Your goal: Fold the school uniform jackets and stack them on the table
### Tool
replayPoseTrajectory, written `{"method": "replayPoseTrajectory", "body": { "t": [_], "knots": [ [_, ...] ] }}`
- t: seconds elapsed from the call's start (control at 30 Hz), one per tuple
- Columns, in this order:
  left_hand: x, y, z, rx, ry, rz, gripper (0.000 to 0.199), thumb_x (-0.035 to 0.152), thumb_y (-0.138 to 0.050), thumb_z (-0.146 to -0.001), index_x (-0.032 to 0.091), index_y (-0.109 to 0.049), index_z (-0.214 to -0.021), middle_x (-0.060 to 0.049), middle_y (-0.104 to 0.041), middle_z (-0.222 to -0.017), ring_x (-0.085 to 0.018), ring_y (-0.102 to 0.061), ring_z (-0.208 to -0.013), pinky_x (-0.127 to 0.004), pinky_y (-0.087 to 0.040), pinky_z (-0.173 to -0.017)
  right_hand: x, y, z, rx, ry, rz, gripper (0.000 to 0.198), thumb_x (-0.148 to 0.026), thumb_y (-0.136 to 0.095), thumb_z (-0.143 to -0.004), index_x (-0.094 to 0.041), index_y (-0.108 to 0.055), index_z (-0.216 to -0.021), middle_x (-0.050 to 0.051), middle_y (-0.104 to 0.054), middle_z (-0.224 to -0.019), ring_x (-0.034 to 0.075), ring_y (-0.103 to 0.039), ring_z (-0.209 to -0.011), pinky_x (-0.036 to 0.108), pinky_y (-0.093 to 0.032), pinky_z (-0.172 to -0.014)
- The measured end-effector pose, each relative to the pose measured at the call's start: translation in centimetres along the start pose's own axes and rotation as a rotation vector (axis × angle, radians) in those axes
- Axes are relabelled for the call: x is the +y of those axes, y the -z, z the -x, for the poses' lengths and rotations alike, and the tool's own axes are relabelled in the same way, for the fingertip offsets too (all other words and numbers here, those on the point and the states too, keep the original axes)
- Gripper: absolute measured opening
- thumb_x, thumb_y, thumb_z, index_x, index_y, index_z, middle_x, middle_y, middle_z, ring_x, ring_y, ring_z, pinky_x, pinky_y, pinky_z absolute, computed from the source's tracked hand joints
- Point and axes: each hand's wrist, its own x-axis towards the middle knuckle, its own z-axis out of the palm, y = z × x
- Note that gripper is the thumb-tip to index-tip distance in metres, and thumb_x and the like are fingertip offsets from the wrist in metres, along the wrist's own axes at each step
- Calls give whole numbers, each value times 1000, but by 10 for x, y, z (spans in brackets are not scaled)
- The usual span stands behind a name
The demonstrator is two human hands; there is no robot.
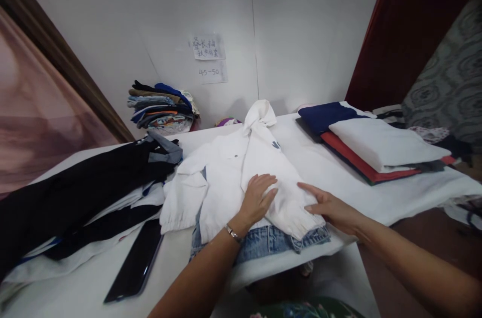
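"Left grip [258, 200] flat, unclenched; right grip [334, 208], thumb and forefinger apart, both on one white hooded jacket [226, 157]!"
"Where's that?"
"Middle of the counter [181, 273], over blue denim [269, 242]! One smartphone [133, 263] to its left, two paper notes [209, 48] on the wall [301, 32] behind!"

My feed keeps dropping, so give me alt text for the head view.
A person's left hand lies on a white jacket spread over blue denim on a white-covered table, while the right hand is at the edge of a jacket sleeve. Dark clothes and a dark flat device lie left; folded clothes are stacked right.
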Motion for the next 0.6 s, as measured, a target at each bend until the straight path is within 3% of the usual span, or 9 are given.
{"method": "replayPoseTrajectory", "body": {
  "t": [0.13,0.23,0.3,0.37,0.43,0.5,0.6],
  "knots": [
    [-1,-8,3,-308,41,-150,44,48,-51,-90,28,-54,-129,-6,-52,-141,-27,-38,-136,-56,-19,-114,3,14,6,18,-6,522,60,-43,-70,-76,-24,-56,-132,1,-67,-70,15,-57,-51,27,-46,-49],
    [-1,-13,4,-377,23,-220,41,48,-49,-91,29,-57,-126,-6,-52,-141,-27,-39,-135,-58,-20,-113,-10,22,8,34,159,957,36,-46,-68,-77,-28,-73,-107,2,-66,-62,18,-57,-52,30,-46,-55],
    [-1,-14,4,-365,5,-239,40,47,-48,-91,29,-57,-125,-6,-52,-140,-27,-39,-134,-58,-22,-112,-23,23,1,111,291,1118,30,-43,-69,-75,-29,-75,-100,5,-69,-68,22,-62,-63,33,-48,-65],
    [-1,-13,4,-355,-15,-242,39,47,-48,-91,29,-56,-126,-5,-53,-139,-27,-40,-133,-59,-22,-111,-35,18,-16,157,391,1173,35,-42,-65,-78,-26,-73,-108,7,-72,-78,25,-65,-74,37,-49,-74],
    [-1,-12,4,-355,-33,-237,39,47,-47,-91,30,-55,-126,-5,-54,-138,-27,-41,-132,-59,-23,-111,-43,9,-43,116,487,1177,43,-43,-57,-83,-24,-66,-120,9,-72,-102,27,-65,-92,40,-49,-85],
    [-1,-12,4,-356,-36,-229,40,48,-47,-92,31,-55,-127,-5,-53,-138,-26,-40,-133,-59,-22,-111,-44,-4,-78,40,568,1183,49,-42,-52,-86,-24,-57,-131,8,-61,-130,28,-57,-116,43,-43,-100],
    [-2,-13,5,-371,-9,-212,42,49,-46,-91,32,-53,-129,-5,-50,-142,-27,-36,-136,-59,-18,-113,-43,-28,-134,-62,622,1273,61,-42,-50,-88,-18,-42,-143,9,-37,-151,27,-30,-141,44,-27,-114]
  ]
}}
